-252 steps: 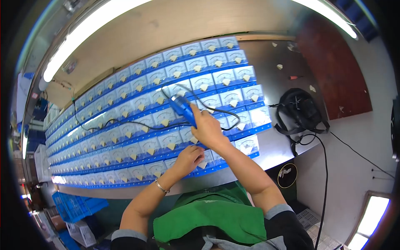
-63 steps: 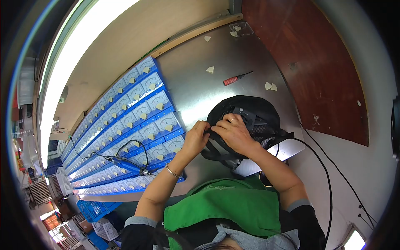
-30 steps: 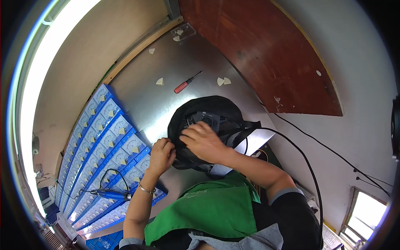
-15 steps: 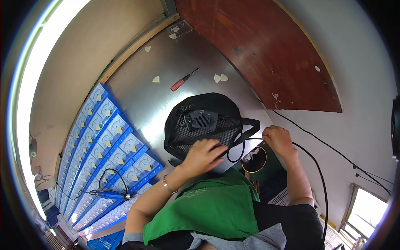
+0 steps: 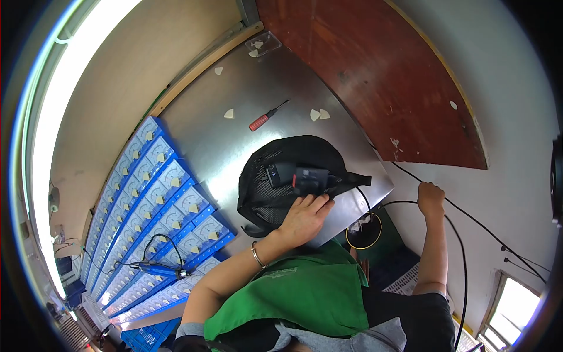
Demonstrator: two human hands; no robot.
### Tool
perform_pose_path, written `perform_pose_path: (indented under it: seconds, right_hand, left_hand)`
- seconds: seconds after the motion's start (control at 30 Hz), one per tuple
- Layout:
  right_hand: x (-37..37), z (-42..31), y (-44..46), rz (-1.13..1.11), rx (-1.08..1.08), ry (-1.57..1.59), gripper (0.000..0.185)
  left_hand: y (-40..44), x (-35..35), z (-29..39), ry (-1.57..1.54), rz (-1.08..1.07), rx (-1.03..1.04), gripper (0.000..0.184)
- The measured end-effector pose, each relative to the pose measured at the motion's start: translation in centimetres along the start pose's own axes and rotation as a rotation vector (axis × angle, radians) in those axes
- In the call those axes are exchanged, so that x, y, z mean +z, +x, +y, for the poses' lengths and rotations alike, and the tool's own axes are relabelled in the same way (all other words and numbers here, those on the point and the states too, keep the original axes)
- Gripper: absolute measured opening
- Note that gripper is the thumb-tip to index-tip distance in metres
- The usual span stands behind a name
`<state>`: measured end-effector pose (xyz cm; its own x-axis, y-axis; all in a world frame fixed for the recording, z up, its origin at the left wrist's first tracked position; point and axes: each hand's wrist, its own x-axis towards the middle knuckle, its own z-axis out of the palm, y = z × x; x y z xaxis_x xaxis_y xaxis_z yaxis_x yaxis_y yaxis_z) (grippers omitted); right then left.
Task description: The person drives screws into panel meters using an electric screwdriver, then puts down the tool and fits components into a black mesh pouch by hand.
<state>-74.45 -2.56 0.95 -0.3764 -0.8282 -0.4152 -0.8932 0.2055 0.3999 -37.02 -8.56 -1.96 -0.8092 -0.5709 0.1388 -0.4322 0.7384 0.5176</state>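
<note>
Your left hand (image 5: 306,220) is touching the black bag (image 5: 258,196) at five o'clock, grip unclear; your right hand (image 5: 431,199) is clutching cable (image 5: 464,261) at three.

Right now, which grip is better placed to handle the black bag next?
Probably the left grip: it is at the near edge of the black bag. The right grip is off to the side, closed on the black cable, so it would likely have to let go first.
</note>
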Motion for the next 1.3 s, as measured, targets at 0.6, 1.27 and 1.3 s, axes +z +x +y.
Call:
perform_pose_path:
  seconds: [0.6, 1.27, 1.3]
  right_hand:
    - [-5.7, -9.2, -0.4, 0.272, -0.265, 0.946, 0.010]
    - [-7.9, -20.8, -1.3, 0.399, -0.933, 0.507, 0.103]
    - [-7.9, -20.9, -1.1, 0.402, -0.927, 0.480, 0.103]
  left_hand:
    - [0.3, -1.4, 2.6, -0.475, 0.169, -0.114, 0.041]
    - [-5.1, -2.7, 0.9, -0.619, -0.046, -0.175, 0.037]
    - [-5.2, -3.3, 0.4, -0.604, 0.017, -0.210, 0.031]
